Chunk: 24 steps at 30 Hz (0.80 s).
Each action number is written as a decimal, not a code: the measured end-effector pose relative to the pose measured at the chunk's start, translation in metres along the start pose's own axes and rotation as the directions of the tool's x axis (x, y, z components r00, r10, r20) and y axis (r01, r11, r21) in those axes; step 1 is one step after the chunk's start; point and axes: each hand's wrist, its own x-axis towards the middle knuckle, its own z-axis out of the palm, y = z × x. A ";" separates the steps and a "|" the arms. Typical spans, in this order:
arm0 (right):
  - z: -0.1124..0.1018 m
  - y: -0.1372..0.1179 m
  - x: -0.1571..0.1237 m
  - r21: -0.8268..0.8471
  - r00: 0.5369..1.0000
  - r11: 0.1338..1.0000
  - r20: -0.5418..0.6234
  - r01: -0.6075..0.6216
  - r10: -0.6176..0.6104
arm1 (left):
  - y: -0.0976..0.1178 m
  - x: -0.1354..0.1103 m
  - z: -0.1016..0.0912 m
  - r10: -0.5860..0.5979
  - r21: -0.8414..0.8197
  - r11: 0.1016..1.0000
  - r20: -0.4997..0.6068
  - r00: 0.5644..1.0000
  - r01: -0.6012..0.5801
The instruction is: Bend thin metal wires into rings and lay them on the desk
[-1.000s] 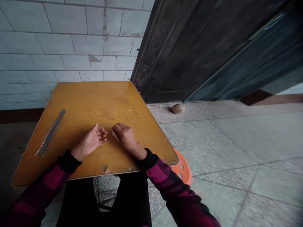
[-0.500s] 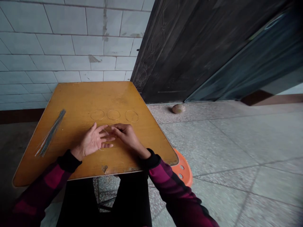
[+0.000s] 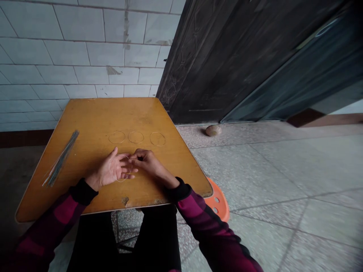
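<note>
Between thumb and fingers, my right hand (image 3: 146, 160) pinches the right side of a thin wire ring (image 3: 109, 167). The ring lies across the palm and fingers of my left hand (image 3: 113, 170), which is turned palm up with its fingers spread. Both hands are over the near half of the yellow wooden table (image 3: 119, 113). Beyond them, three similar wire rings rest flat in a row: a left one (image 3: 124, 138), a middle one (image 3: 143, 138) and a right one (image 3: 165, 140).
A bundle of straight wires (image 3: 62, 156) lies at the table's left side. White tiled wall (image 3: 70, 22) stands behind the table, with a dark wooden door (image 3: 207, 75) to its right. An orange stool (image 3: 222, 200) is by the right corner. A roundish object (image 3: 213, 130) sits on the floor.
The wire ring has turned so that its full round outline now shows over my left palm. My right hand has shifted slightly, still pinching it. The rings on the table have stayed put.
</note>
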 end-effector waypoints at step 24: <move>-0.038 0.041 0.014 -0.473 0.916 0.821 -0.374 -0.321 0.142 | 0.061 -0.046 -0.035 0.824 0.964 0.253 -0.261 0.502 0.086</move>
